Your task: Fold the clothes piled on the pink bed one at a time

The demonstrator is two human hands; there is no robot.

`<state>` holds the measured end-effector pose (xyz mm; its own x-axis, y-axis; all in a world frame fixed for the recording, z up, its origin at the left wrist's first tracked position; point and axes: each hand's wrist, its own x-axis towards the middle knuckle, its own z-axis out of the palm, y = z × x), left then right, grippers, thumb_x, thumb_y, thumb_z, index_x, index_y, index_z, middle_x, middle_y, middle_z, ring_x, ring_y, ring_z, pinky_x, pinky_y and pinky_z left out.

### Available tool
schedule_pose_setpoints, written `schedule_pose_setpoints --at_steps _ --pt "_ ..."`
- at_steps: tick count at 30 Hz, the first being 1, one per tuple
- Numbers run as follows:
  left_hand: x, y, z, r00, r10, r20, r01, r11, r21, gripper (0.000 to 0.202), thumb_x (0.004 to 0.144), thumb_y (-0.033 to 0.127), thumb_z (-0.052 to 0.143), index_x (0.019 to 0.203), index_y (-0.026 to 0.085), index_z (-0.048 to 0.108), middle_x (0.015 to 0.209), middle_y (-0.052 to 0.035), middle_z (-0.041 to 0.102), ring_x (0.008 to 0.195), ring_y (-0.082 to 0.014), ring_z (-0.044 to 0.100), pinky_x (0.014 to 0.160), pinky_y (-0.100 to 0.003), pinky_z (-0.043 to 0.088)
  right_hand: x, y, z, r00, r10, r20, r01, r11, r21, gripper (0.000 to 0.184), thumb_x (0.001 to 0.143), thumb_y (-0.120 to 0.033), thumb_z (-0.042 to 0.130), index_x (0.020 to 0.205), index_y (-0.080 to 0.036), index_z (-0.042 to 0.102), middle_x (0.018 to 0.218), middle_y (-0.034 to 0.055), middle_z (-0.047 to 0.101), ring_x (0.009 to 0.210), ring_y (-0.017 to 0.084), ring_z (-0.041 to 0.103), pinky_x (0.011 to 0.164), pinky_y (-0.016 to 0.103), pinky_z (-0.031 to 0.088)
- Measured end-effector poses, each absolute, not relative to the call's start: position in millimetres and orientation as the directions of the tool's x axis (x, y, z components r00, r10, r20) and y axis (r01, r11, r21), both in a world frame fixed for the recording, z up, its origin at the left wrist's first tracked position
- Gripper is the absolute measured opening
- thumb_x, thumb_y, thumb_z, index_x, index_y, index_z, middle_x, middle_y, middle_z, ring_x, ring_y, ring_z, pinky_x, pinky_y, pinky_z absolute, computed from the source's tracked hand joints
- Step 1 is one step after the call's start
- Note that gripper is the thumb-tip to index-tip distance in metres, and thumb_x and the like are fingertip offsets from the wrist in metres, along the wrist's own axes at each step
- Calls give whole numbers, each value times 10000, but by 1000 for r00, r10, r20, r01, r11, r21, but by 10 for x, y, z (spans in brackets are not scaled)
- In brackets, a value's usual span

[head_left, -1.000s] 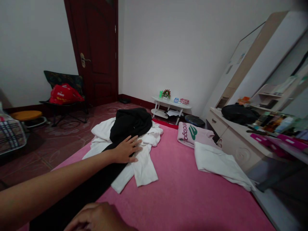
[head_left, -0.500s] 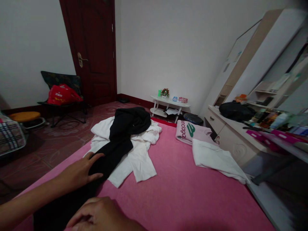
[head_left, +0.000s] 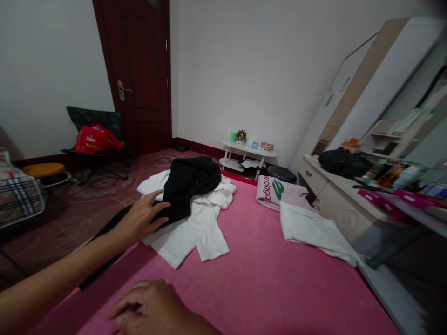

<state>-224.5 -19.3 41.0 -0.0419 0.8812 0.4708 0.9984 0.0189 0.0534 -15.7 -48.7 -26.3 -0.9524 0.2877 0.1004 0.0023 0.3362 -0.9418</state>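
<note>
My left hand (head_left: 145,215) reaches over the black garment (head_left: 193,179), its fingers spread and lying on or just above the cloth. One long part of the garment runs back under my left forearm along the bed's left edge; its exact kind is unclear. Beneath the bunched black cloth lies a white long-sleeved top (head_left: 208,235), partly hidden, one sleeve stretched towards me. Low in the view, my right hand (head_left: 152,304) rests near the pink bed cover (head_left: 258,274) with its fingers curled in. Nothing shows between them.
Along the bed's right side lie a folded pink garment with green print (head_left: 279,190) and a folded white garment (head_left: 314,232). A dresser (head_left: 335,204) crowded with items stands beyond them. Behind are a small white table (head_left: 249,149) and a chair bearing a red bag (head_left: 96,138).
My left hand has moved forward and slightly right. The long part of the black garment has shifted left towards the bed's edge, baring pink cover near my right hand. The view has turned slightly left.
</note>
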Motion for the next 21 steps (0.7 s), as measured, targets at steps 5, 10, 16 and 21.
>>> schedule_pose_setpoints --at_steps 5,10,16,21 --pt "-1485 259 276 247 865 437 933 -334 134 433 929 395 452 1340 265 499 1519 -87 298 1363 -272 327 1111 -447 304 23 -451 -63 -970 207 125 -28 419 -907 282 830 -301 612 1097 -277 698 1008 -29 711 872 123 667 737 151 492" --pt "-1174 573 -144 250 945 212 943 -287 166 596 920 584 371 1444 300 358 1526 -101 306 1400 -317 262 1110 -527 238 516 -100 227 -976 130 177 -93 486 -869 284 857 -273 581 1122 -274 682 1070 -25 702 934 140 655 845 190 479" --pt "-1150 666 -413 196 947 253 960 -238 145 591 918 610 338 1442 336 357 1539 -63 286 1417 -302 225 1127 -508 159 1847 1403 110 -321 838 442 430 544 -720 260 823 -222 495 1022 -192 659 1065 76 672 993 210 611 878 340 478" --pt "-1147 677 -422 186 936 299 962 -235 139 561 926 591 340 1425 340 387 1529 -64 310 1404 -304 260 1115 -514 164 3281 2348 179 206 870 448 895 17 -445 436 821 -333 496 1139 -47 576 1153 297 563 1147 378 497 918 510 374"
